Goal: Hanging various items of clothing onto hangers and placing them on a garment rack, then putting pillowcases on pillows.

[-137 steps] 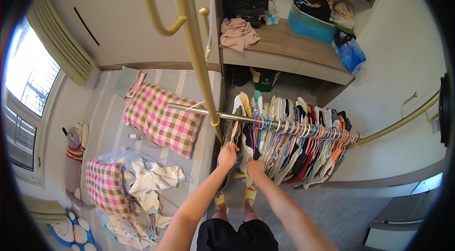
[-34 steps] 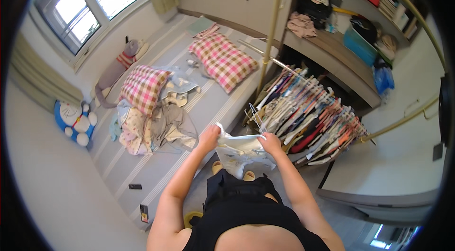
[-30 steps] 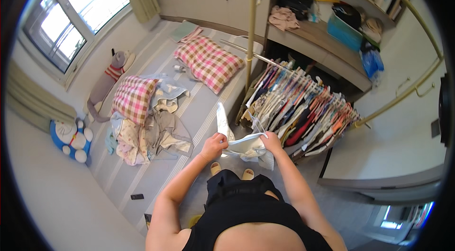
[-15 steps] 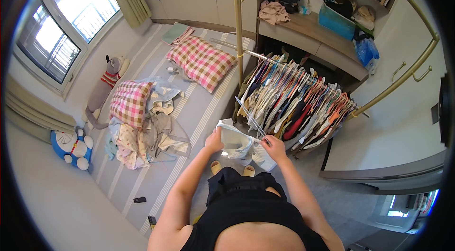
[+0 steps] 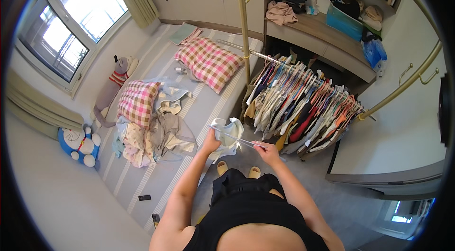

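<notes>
Left hand [image 5: 212, 143] gripping, right hand [image 5: 268, 153] pinching (both held forward).

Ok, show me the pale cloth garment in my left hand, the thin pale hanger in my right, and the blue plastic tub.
Pale cloth garment [image 5: 228, 146]: head view, on its lower fabric.
Thin pale hanger [image 5: 242, 140]: head view, along its length.
Blue plastic tub [image 5: 342, 25]: head view, on its front wall.
</notes>
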Demonstrator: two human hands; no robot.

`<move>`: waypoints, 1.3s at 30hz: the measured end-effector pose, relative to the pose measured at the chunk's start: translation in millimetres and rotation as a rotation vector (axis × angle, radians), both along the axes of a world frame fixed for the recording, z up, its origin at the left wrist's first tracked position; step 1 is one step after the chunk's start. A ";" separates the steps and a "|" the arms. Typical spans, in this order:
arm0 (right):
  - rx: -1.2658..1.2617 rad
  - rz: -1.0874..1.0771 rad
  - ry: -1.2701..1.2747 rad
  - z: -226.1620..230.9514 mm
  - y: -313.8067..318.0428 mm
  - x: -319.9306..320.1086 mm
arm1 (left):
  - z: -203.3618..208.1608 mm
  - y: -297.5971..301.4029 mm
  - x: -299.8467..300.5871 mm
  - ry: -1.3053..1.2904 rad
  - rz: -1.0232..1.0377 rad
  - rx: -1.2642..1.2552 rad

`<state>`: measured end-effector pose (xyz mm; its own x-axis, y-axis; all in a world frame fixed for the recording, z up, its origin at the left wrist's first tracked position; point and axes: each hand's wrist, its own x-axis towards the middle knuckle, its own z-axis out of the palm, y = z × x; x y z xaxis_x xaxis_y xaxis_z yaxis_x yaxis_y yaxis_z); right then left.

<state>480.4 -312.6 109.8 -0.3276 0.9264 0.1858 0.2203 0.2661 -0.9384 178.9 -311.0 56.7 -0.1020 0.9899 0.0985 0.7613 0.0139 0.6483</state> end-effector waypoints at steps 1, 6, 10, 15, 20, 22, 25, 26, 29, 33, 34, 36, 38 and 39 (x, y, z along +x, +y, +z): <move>-0.001 0.009 0.001 -0.5 2.0 4.7 | 1.2 -1.2 -3.7 0.001 0.009 -0.001; -0.096 0.047 -0.271 23.5 6.4 11.6 | 29.7 -1.7 -8.6 0.021 0.147 -0.200; -0.084 0.035 -0.199 27.2 14.3 -3.2 | 54.4 3.8 35.9 0.254 0.108 -0.143; 0.037 -0.190 -0.235 25.8 22.8 -36.7 | 57.5 4.7 91.5 0.226 0.061 -0.004; -0.015 -0.223 -0.229 43.0 19.5 -32.6 | 63.8 18.2 73.8 0.316 0.228 0.285; -0.057 -0.251 -0.214 45.5 16.9 -25.9 | 71.9 27.7 61.5 0.435 0.229 0.548; 0.035 -0.307 -0.244 42.0 16.3 -18.2 | 72.7 35.5 63.6 0.156 0.157 0.332; 0.085 -0.332 -0.190 41.1 16.4 -19.1 | 74.2 36.7 68.2 0.106 0.097 0.340; 0.112 -0.352 -0.079 34.7 20.1 -15.0 | 81.3 32.6 103.1 -0.071 -0.002 0.342; -0.152 -0.185 -0.215 49.5 36.2 4.8 | 88.0 34.4 99.8 -0.036 -0.015 0.478; -0.045 -0.180 -0.197 47.5 40.8 9.1 | 93.4 38.6 97.7 -0.071 0.051 0.480; -0.103 -0.138 -0.133 42.8 41.9 15.6 | 102.6 41.6 97.9 -0.118 0.052 0.393; -0.213 -0.090 -0.063 33.3 45.2 14.6 | 105.4 42.8 103.8 -0.177 -0.034 0.340; -0.210 -0.089 -0.064 28.5 48.5 10.8 | 105.0 38.4 112.5 -0.144 -0.112 0.298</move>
<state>491.2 -264.1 138.3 -0.2475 0.9683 -0.0331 0.2951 0.0428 -0.9545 291.5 -272.6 161.7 -0.0287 0.9256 0.3774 0.6476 -0.2704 0.7124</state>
